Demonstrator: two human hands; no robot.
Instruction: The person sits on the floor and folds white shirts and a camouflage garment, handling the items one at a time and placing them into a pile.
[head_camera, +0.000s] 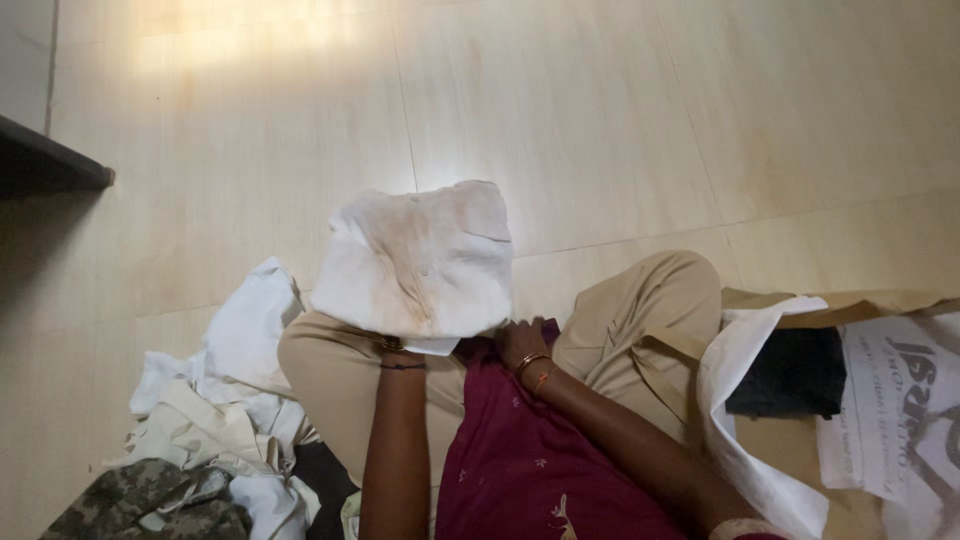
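Observation:
A folded white shirt (420, 260) with a button placket and brownish stains rests on my knees, held up in front of me. My left hand (392, 343) is under its lower edge, mostly hidden by the cloth, gripping it. My right hand (520, 338) holds the shirt's lower right corner, fingers tucked behind the fabric. Both wrists wear thin bangles. I sit on the floor in tan trousers (640, 310) and a maroon top (520, 450).
A heap of white and cream clothes (225, 400) lies at my left, with a camouflage garment (150, 505) at the bottom left. At the right are a white cloth (745, 400), a black folded garment (795, 372) and a printed white bag (900, 410). Dark furniture edge (50, 165) at far left.

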